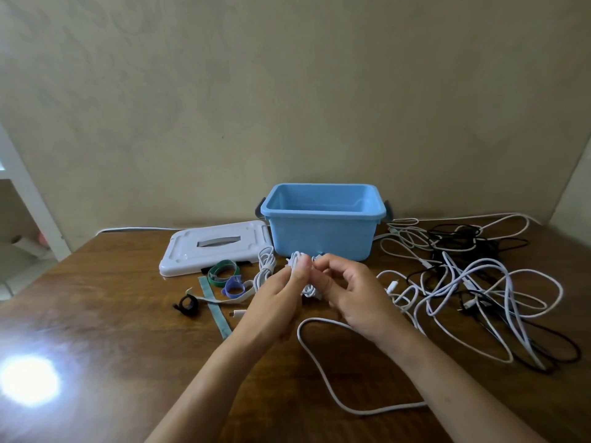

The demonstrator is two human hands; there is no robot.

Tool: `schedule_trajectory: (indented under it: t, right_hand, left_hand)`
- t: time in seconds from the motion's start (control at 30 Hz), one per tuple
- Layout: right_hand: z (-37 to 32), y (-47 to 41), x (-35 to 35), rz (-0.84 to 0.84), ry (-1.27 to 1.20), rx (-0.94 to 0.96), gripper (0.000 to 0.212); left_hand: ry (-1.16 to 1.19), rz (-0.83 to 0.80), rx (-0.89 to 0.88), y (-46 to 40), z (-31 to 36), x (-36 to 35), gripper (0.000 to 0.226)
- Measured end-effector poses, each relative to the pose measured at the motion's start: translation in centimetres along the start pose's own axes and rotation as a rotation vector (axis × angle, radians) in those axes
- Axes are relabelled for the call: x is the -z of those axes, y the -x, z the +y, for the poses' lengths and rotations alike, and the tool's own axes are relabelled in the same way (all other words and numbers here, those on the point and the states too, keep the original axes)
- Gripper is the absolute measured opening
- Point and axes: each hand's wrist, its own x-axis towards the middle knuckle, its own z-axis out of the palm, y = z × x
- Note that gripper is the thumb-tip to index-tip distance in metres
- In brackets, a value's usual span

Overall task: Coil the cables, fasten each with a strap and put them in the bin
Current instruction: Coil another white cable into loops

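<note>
My left hand (281, 292) grips a partly coiled white cable (308, 289) in front of the blue bin (323, 231). My right hand (348, 289) pinches the same cable beside it. The cable's loose tail (319, 372) loops over the table toward me. A coiled white cable (265, 263) lies just left of my hands. Straps lie to the left: a green one (222, 271), a purple one (233, 286), a black one (187, 303) and a flat teal strip (216, 310). The bin's inside looks empty.
A tangle of white and black cables (473, 282) covers the table's right side. The bin's white lid (214, 247) lies left of the bin. A bright glare spot (28, 378) sits on the wooden table (112, 314) at lower left. A wall stands behind.
</note>
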Motion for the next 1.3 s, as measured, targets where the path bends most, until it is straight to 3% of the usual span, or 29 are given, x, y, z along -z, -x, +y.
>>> schedule_trajectory:
  t: [0.23,0.5,0.67,0.77,0.87,1.17,1.3]
  right_hand:
    - [-0.5,0.4,-0.6,-0.098,0.162,0.022,0.028]
    - [-0.8,0.9,-0.6,-0.054,0.46,0.024,0.018]
    - [-1.4,1.0,-0.9,-0.07,0.585,0.001,0.029]
    - [-1.6,1.0,-0.3,-0.053,0.742,0.039,0.021]
    - [-1.6,1.1,-0.2,-0.016,0.724,0.108,0.014]
    - [-0.4,1.3,-2.0,-0.045,0.619,0.048,0.016]
    - [-0.5,1.4,-2.1,-0.064,0.605,0.072,0.015]
  left_hand:
    - [0.009,0.022,-0.021,-0.1,-0.6,0.3,0.039]
    - [-0.219,0.139,-0.094,-0.2,-1.1,-0.3,0.045]
    - [-0.197,0.3,-0.137,-0.7,-1.3,0.5,0.065]
    - [-0.143,0.399,-0.139,-1.1,-1.5,1.6,0.065]
    - [-0.14,0.46,-0.137,-1.5,-1.7,2.5,0.069]
    - [-0.224,0.355,-0.176,-1.2,-1.5,1.2,0.078]
    - [-0.284,0.379,-0.23,-0.8,-0.9,0.7,0.071]
